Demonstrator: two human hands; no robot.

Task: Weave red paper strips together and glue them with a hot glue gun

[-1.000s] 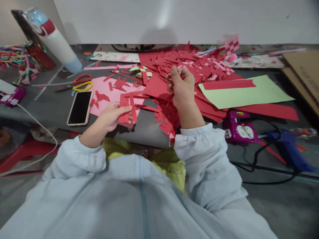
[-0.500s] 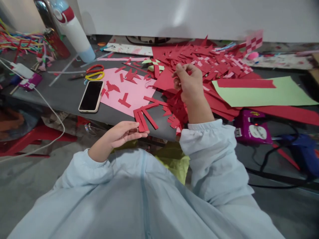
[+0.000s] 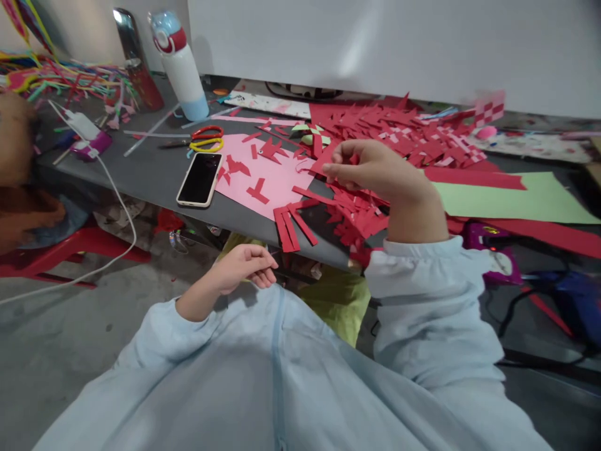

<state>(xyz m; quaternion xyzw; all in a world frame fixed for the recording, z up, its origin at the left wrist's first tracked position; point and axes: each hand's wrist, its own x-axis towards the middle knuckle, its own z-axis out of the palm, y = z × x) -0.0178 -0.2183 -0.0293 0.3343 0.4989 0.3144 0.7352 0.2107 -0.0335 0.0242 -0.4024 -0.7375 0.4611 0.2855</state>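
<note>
My left hand (image 3: 248, 266) hovers in front of the table edge, fingers loosely bent and holding nothing. Just above it, several red paper strips (image 3: 287, 228) lie fanned out over the edge. My right hand (image 3: 369, 169) is over the red paper pieces, with thumb and fingers drawn together; whether something small is in them is hidden. Beyond it spreads a pile of red and pink woven paper pieces (image 3: 399, 128). On a pink sheet (image 3: 239, 181) rest small red cutouts (image 3: 258, 191) and a red fish-like shape with an eye (image 3: 272, 150).
A phone (image 3: 200, 180), scissors (image 3: 206, 139) and a white bottle (image 3: 185, 81) stand or lie to the left. A green sheet (image 3: 498, 200) and a purple device (image 3: 493, 250) are at right. A white cable (image 3: 126, 207) hangs down near another person's arm (image 3: 14, 138).
My left hand has come away from the red strips, its fingers curling in. My right hand has turned and lowered toward the near red pieces. The view has swung left.
</note>
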